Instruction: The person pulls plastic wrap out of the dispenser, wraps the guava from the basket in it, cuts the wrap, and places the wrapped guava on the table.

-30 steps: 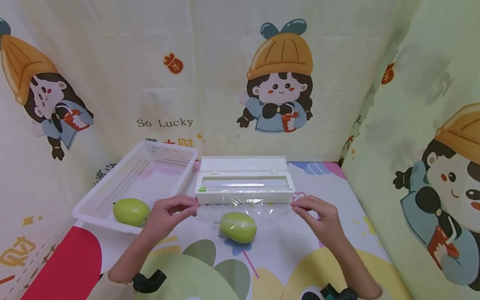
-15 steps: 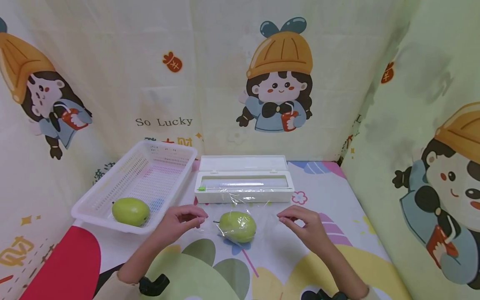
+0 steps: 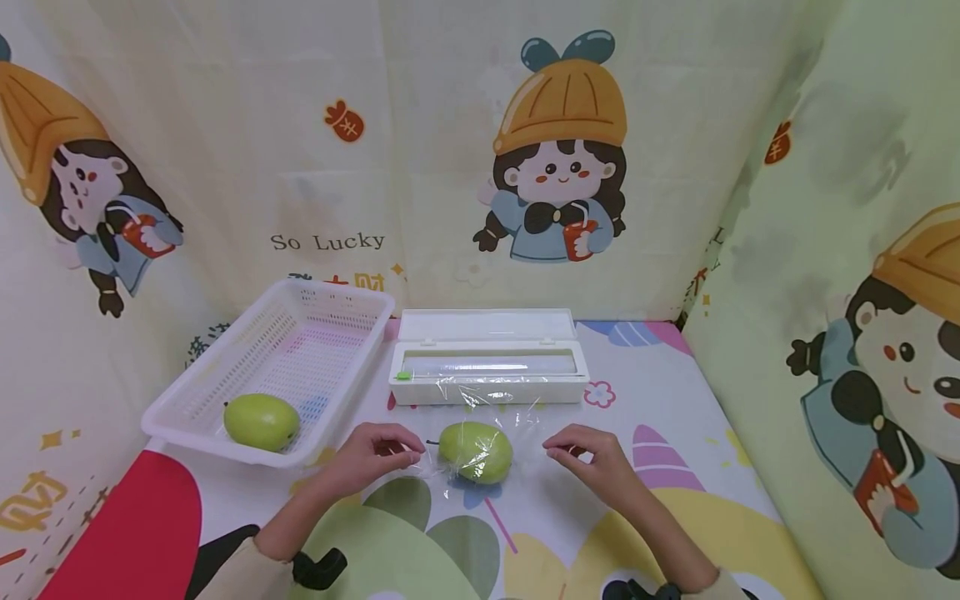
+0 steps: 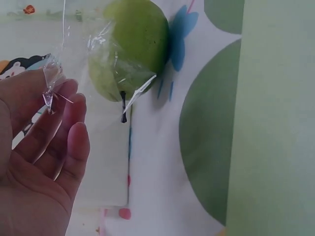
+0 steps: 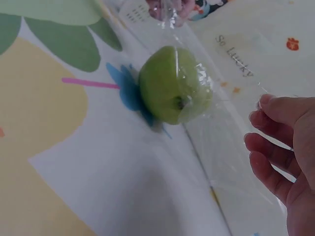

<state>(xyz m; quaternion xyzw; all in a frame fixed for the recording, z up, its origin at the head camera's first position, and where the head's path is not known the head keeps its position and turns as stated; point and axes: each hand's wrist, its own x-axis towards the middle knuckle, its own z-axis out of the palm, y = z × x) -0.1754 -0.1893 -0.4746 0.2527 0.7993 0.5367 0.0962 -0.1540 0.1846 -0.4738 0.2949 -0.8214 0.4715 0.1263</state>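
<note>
A green pear [image 3: 476, 452] with a dark stem lies on its side on the printed tablecloth. Clear plastic wrap [image 5: 197, 88] stretches over it from a white dispenser box [image 3: 489, 392]. At the pear's stem end my left hand [image 3: 378, 454] pinches one corner of the wrap, bunched between thumb and forefinger [image 4: 64, 88] in the left wrist view. On the other side my right hand [image 3: 588, 457] pinches the opposite edge, its other fingers loosely bent. The wrap sits close over the pear, creased and shiny, and both hands are low above the table.
Inside a white perforated basket [image 3: 352, 379] at the left lies another green pear [image 3: 261, 422]. The dispenser's lid [image 3: 486, 324] stands raised behind its roll [image 3: 487, 365], with a small green slider [image 3: 403, 376] on its front left. Printed cloth walls [image 3: 435, 167] enclose the table's back and sides.
Both hands have come down, toward me and closer together, drawing the wrap over the pear. The pear, basket and dispenser have stayed in place.
</note>
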